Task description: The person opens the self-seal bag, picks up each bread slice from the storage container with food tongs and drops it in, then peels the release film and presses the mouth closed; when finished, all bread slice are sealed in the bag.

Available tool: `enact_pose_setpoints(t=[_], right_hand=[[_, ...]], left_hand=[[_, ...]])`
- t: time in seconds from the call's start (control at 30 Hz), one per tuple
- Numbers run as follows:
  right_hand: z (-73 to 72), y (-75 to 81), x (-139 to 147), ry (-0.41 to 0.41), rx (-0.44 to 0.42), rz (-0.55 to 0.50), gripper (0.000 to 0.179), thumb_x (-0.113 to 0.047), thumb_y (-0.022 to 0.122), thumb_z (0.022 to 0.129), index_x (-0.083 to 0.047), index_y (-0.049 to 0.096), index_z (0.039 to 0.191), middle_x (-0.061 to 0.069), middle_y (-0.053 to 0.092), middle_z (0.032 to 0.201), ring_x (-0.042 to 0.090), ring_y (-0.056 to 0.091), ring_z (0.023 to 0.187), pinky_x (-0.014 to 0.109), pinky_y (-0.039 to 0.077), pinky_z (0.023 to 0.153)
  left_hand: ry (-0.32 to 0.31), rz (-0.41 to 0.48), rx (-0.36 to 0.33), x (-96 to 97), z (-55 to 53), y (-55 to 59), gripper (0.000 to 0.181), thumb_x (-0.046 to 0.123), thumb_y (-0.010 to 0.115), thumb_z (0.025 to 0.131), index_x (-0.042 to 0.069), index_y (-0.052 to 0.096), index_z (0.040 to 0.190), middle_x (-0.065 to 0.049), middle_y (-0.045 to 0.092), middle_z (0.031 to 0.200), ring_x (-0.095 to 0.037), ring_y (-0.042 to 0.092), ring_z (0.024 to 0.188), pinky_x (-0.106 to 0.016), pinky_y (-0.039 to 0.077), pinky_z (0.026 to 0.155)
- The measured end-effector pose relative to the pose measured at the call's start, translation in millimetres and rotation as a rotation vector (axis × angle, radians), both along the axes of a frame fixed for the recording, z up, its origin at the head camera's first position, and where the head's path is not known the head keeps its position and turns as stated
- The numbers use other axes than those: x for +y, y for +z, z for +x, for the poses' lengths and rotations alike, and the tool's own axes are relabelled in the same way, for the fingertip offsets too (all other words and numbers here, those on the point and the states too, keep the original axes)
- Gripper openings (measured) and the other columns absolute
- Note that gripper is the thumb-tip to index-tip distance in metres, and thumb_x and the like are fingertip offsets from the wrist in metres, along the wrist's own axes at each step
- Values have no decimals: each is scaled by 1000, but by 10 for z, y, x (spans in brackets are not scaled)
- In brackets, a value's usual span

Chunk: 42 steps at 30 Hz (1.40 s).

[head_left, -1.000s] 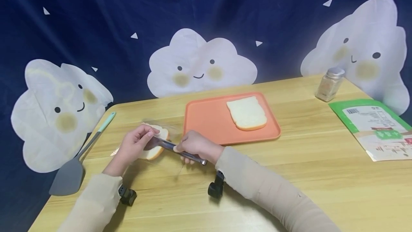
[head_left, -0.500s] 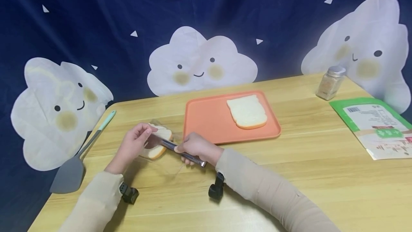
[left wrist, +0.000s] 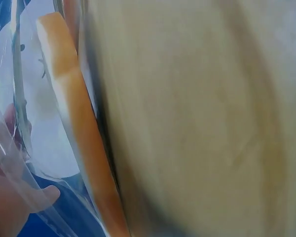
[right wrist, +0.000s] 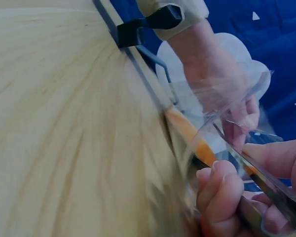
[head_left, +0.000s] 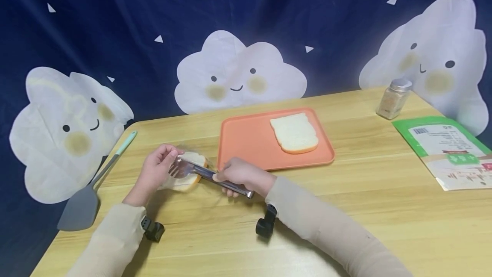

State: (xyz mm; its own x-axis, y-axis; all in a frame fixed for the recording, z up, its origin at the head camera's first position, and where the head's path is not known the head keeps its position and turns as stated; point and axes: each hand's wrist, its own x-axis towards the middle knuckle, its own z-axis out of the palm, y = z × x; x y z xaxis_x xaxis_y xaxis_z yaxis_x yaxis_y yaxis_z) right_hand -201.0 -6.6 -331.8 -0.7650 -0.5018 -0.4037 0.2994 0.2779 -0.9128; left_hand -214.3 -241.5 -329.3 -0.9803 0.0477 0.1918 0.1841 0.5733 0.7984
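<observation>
While left hand [head_left: 157,168] pinches one clear bag [left wrist: 18,74] and right hand [head_left: 236,174] grips one pair of tongs [head_left: 203,173], count is two bread slices, the bagged slice [head_left: 197,157] under the forked tong end beside the tray [head_left: 246,140], the other slice [head_left: 295,133] on it, plus one spatula [head_left: 82,208], one jar [head_left: 393,99], one package [head_left: 446,153]; can't tell if tongs clamp bread. Wood-grain table [head_left: 423,221], blue curtain [head_left: 338,7] with three clouds behind. Versus a second ago, right hand and bagged slice sit slightly further right, tong tines now plainer, slice on tray unmoved.
</observation>
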Motion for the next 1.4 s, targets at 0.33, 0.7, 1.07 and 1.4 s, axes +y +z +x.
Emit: enact_pose_setpoints(t=[0.33,0.7,1.07,1.4], right_hand=[[-14,-18,169,25,34,51,19,-11,58,90,8,63,94,11,58,61,12,49,42,21,42,39],[-23,-32,181,-71,32,28,17,-10,59,89,7,64,90,13,60,62,13,48,41,22,41,38],[37,-80,20,-67,61,47,15,-8,60,88,5,64,84,11,57,58,14,47,41,23,42,38],[50,31,165,-4,98,65,23,-14,60,90,9,62,89,10,57,61,14,49,44,24,44,41]], left_hand=[[27,60,109,-108,-40,-44,24,16,48,97,-7,53,91,27,61,85,-1,58,82,-12,43,69],[29,80,115,24,27,-25,20,12,48,97,-5,53,88,29,59,83,-2,58,86,-12,43,73],[169,137,5,176,46,-60,17,10,47,97,-5,54,94,-2,69,95,2,53,78,-12,42,68],[263,196,-79,25,-31,-54,21,19,43,99,-1,49,96,19,64,85,4,53,92,-10,39,84]])
